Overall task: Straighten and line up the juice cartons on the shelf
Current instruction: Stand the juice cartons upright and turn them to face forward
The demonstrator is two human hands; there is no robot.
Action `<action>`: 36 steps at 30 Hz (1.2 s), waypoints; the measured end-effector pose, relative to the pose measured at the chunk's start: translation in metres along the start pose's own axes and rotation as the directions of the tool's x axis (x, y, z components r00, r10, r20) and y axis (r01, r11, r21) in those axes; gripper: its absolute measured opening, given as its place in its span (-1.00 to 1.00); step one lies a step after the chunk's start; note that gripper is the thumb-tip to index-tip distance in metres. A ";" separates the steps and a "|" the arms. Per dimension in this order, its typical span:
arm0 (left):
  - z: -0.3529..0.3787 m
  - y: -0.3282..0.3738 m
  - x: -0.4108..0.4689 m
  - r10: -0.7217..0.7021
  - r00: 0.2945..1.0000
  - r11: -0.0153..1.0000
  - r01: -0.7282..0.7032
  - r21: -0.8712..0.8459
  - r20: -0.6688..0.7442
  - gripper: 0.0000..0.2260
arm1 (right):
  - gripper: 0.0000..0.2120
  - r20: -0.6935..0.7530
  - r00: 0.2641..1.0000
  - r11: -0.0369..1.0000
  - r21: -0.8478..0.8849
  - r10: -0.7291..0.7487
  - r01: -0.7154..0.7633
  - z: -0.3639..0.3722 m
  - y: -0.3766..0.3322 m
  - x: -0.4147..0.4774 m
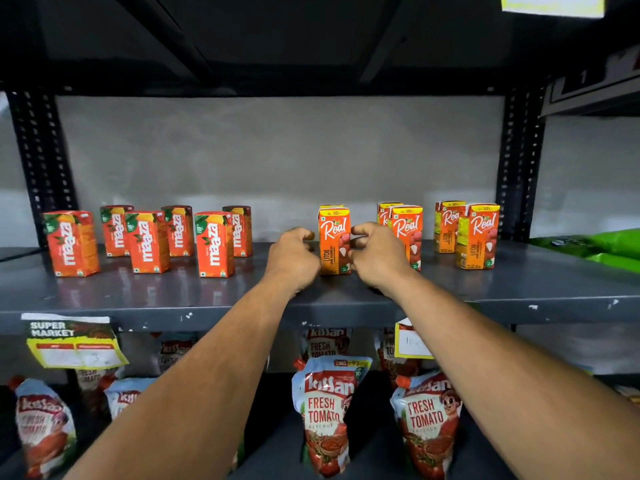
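- Left hand reached onto the grey shelf, fingers curled inward, touching or almost touching the left side of a Real litchi carton — actual contact not clear.
- Right hand at the same carton's right side, fingers bent, thumb and forefinger pinched near its edge; firm hold or mere touch cannot be told.
- Carton between the two hands upright, front face forward, near the shelf's front; second Real carton directly behind it, only its top showing.
- Just beyond the right hand: a second pair of Real cartons, one behind the other, front one partly hidden by the knuckles.
- Farther right of the right hand: third pair of Real cartons, upright, well apart from the hands.
- Left of the left hand, apart from it: six Maaza cartons in two staggered rows, three forward and three back, all upright, some turned slightly.
- Below the forearms, on the lower shelf: Kissan tomato ketchup pouches, leaning.
- Price tag hanging from the shelf edge, lower left of the left hand.
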State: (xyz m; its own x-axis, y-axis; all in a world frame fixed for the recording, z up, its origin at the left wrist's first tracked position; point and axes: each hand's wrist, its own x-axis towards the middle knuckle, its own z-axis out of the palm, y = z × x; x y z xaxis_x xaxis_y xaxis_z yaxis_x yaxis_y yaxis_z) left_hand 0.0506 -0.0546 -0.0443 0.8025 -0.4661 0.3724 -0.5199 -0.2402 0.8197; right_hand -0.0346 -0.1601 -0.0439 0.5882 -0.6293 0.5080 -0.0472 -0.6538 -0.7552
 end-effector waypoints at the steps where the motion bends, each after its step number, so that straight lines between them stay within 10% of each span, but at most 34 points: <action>1: -0.002 0.002 -0.002 -0.003 1.000 1.000 0.003 0.009 -0.031 -0.49 | -0.64 -0.019 1.000 1.000 -0.003 -0.008 0.008 -0.002 0.000 0.001; 6: -0.008 0.019 -0.035 0.381 0.848 0.924 -0.366 0.112 -0.370 -0.66 | -0.71 -0.191 0.979 0.995 0.047 -0.073 0.083 -0.045 -0.005 0.011; 9: 0.012 0.035 -0.053 0.538 0.794 0.842 -0.519 0.145 -0.282 -0.70 | -0.65 -0.300 0.946 0.992 -0.020 -0.125 0.125 -0.083 0.009 0.022; 15: 0.081 0.082 -0.050 0.118 0.980 0.989 -0.130 0.068 0.158 -0.60 | -0.55 -0.129 0.991 0.989 -0.148 -0.040 0.021 -0.105 0.051 0.024; 19: 0.103 0.078 -0.035 0.014 0.992 1.000 -0.017 0.023 0.124 -0.68 | -0.79 -0.020 0.997 0.977 -0.198 -0.079 0.073 -0.098 0.058 0.011; 36: 0.112 0.072 -0.028 -0.012 0.994 0.995 0.023 -0.097 0.108 -0.76 | -0.70 0.080 0.997 1.000 -0.018 -0.004 0.006 -0.097 0.067 0.015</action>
State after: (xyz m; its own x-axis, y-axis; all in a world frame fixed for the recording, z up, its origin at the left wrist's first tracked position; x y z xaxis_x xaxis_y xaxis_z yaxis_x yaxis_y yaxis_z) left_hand -0.0420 -0.1538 -0.0445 0.7724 -0.5526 0.3130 -0.4705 -0.1670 0.8664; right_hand -0.1071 -0.2539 -0.0465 0.6513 -0.5908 0.4762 -0.0588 -0.6649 -0.7446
